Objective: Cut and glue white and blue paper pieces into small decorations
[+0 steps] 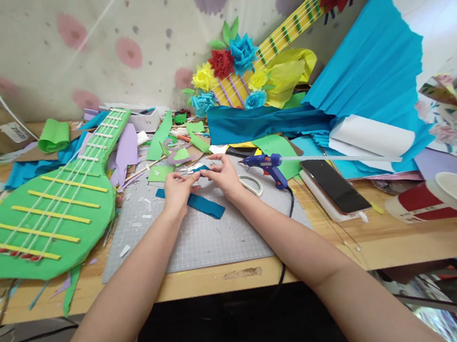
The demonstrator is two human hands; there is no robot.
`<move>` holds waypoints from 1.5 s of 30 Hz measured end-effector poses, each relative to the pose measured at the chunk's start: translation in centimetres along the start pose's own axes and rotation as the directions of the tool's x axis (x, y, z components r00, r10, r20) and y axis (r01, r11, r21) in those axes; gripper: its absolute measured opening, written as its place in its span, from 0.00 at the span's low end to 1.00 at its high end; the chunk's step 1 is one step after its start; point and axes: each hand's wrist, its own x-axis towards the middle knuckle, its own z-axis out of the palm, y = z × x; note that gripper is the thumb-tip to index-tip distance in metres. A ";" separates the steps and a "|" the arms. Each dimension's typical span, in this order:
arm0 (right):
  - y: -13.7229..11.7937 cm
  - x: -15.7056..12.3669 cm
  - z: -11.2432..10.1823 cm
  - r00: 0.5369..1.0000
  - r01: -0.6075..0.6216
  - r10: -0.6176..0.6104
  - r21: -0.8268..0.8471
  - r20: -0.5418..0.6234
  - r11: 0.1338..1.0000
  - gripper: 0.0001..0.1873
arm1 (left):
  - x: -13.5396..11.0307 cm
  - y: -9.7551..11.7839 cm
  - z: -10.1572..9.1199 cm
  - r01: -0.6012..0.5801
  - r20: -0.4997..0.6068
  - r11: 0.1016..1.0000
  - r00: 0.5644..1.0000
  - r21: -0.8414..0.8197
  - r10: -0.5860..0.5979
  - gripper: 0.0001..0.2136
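Observation:
My left hand (177,188) and my right hand (224,176) meet over a grey cutting mat (203,235), fingertips pinched together on a small blue paper piece (202,169) held between them. A strip of the same blue paper (205,205) lies on the mat just under my hands. Both hands are closed in a pinch. A white pair of scissors (252,183) lies right of my right hand, and a blue glue gun (267,165) stands just beyond it.
A green paper guitar (45,210) lies at the left. A yellow paper guitar with paper flowers (236,70) leans against the wall. Blue pleated paper (367,76), a phone (334,184) and a red-and-white cup (420,206) sit at the right. Paper scraps litter the wooden table (387,246).

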 end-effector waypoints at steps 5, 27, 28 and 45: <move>0.2 0.1 -0.1 1.000 0.027 -0.027 -0.006 -0.002 1.000 0.25 | 0.1 0.0 0.0 -0.008 0.036 1.000 0.999 0.004 0.007 0.26; -0.4 0.4 -0.6 0.992 0.088 -0.096 0.095 0.080 0.992 0.25 | 0.6 -0.3 -0.5 -0.193 0.056 0.960 0.981 0.205 0.186 0.14; -0.4 0.3 -0.6 0.992 0.077 -0.086 0.095 0.094 0.993 0.25 | 0.7 -0.4 -0.6 -0.197 0.057 0.958 0.980 0.211 0.189 0.15; -0.6 0.2 -0.6 0.992 -0.085 0.072 0.129 0.101 0.988 0.22 | 0.6 0.5 -0.4 0.084 -0.061 0.994 0.994 -0.074 -0.089 0.21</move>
